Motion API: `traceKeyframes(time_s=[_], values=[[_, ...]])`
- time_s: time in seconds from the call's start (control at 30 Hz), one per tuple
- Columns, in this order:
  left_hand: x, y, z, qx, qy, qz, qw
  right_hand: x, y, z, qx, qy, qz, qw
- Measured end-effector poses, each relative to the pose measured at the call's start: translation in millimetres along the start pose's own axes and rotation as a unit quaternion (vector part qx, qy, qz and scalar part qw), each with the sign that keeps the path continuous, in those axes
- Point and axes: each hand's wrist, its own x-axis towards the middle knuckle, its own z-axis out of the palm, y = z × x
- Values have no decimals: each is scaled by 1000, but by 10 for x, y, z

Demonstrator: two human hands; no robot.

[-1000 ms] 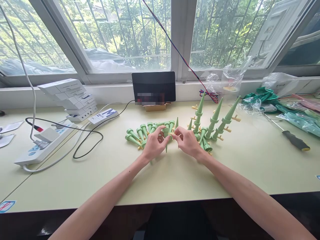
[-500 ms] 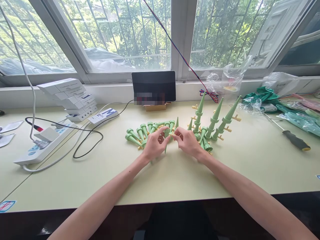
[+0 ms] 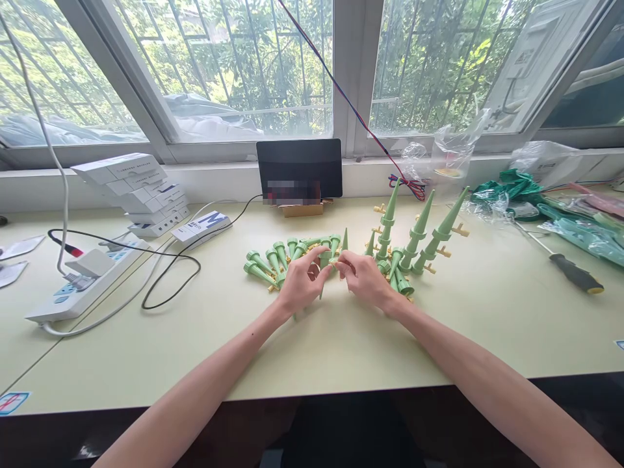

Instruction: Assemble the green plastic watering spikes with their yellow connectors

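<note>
My left hand (image 3: 301, 283) is closed around a green plastic plant watering spike (image 3: 324, 259), whose thin tip points down toward the table. At the spike's side, my right hand (image 3: 365, 278) pinches the small yellow valve (image 3: 335, 261) between thumb and fingertips. The fingers partly hide both pieces. Left of and behind my hands lies a fan of green watering spikes (image 3: 273, 259) with yellow valves. Right of my right hand, several more are stacked into upright, leaning columns (image 3: 416, 237), with a few lying at their base.
A dark-screened tablet (image 3: 299, 166) leans on a cardboard stand at the back. On the left are stacked white boxes (image 3: 146, 188) and a power strip (image 3: 88, 283) with loose cables. A screwdriver (image 3: 575, 272) and plastic bags (image 3: 580, 224) lie on the right.
My right fingers have shifted very slightly at the yellow valve. Otherwise the hands and spikes are almost unchanged.
</note>
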Motion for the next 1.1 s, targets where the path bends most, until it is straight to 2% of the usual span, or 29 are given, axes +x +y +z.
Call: traceKeyframes(time_s=[0.4, 0.8, 1.1], values=[[-3, -7, 10, -5, 2, 11, 1000, 15, 10, 17, -28, 16, -11, 999], [-2, 10, 17, 0, 1, 11, 1000, 29, -29, 8, -72, 6, 33, 997], [7, -21, 28, 4, 9, -1, 1000, 23, -20, 12, -26, 29, 23, 999]])
